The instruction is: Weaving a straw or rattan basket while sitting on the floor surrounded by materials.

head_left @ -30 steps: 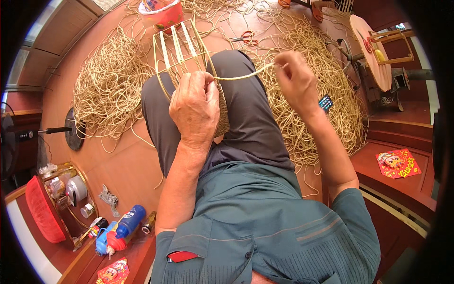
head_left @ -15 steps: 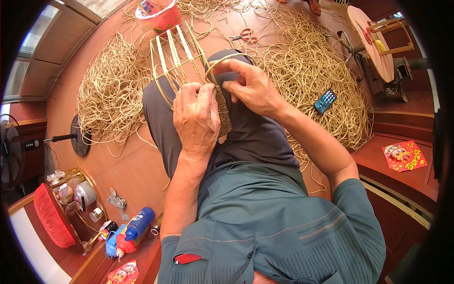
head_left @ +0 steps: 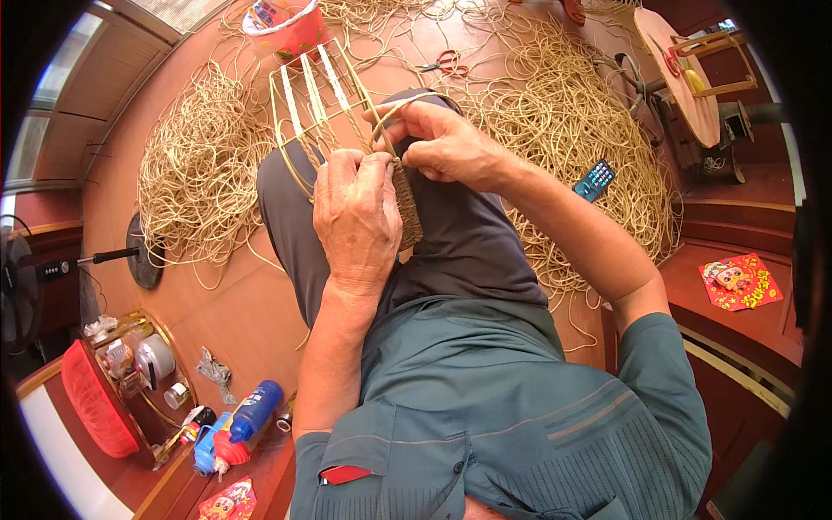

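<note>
A wire basket frame [head_left: 314, 100] with three pale wrapped strips rests between my knees, its lower part covered in woven straw-coloured cord [head_left: 407, 208]. My left hand [head_left: 355, 221] grips the woven part, fingers bent over its top. Just right of it, my right hand [head_left: 442, 147] has its fingers curled at the frame's right side, on a loose strand of cord [head_left: 403, 106] that arches over them; the fingertips are partly hidden.
Large heaps of cord [head_left: 195, 173] lie left and right [head_left: 555, 104] on the floor, with scissors [head_left: 449, 65] and a phone [head_left: 594, 180]. A red bucket [head_left: 282, 30], round board [head_left: 676, 78], black fan [head_left: 19, 286], bottles [head_left: 256, 412] and low rack [head_left: 152, 368] surround me.
My right hand has come leftward from out at the right, where it drew the strand taut, to the frame beside my left hand. The strand is now looped over its fingers.
</note>
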Available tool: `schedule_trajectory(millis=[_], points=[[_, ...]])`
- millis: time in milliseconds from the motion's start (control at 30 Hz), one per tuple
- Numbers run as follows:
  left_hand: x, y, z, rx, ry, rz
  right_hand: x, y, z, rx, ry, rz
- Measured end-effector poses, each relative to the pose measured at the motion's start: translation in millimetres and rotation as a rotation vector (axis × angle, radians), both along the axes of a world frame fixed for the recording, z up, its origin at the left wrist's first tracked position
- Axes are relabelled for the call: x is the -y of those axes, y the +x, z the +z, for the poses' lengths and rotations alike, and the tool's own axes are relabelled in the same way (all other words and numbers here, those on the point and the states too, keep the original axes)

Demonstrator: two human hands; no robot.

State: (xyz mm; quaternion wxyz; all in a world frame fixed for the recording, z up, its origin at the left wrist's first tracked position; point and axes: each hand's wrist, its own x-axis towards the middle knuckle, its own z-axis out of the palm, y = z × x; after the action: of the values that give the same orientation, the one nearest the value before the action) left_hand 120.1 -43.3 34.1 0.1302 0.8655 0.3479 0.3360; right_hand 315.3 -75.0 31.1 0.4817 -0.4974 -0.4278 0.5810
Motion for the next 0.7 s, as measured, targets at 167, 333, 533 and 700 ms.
schedule_trajectory(millis=[167, 333, 533, 700], points=[[-0.7, 0.1, -1.2, 0.010, -0.015, -0.010, -5.7, 5.0, 4.6, -0.021, -0.031, 0.079], [-1.9, -0.2, -1.9, 0.030, 0.000, -0.004, -13.0, 3.7, 10.3, 0.399, -0.067, 0.227], [-1.9, -0.9, -1.1, 0.011, -0.024, -0.011, -8.4, 4.2, 19.4, 0.565, 0.003, 0.257], [-1.6, -0.9, 0.1, 0.028, -0.037, -0.002, -7.9, 1.3, 13.6, 0.554, 0.019, 0.194]])
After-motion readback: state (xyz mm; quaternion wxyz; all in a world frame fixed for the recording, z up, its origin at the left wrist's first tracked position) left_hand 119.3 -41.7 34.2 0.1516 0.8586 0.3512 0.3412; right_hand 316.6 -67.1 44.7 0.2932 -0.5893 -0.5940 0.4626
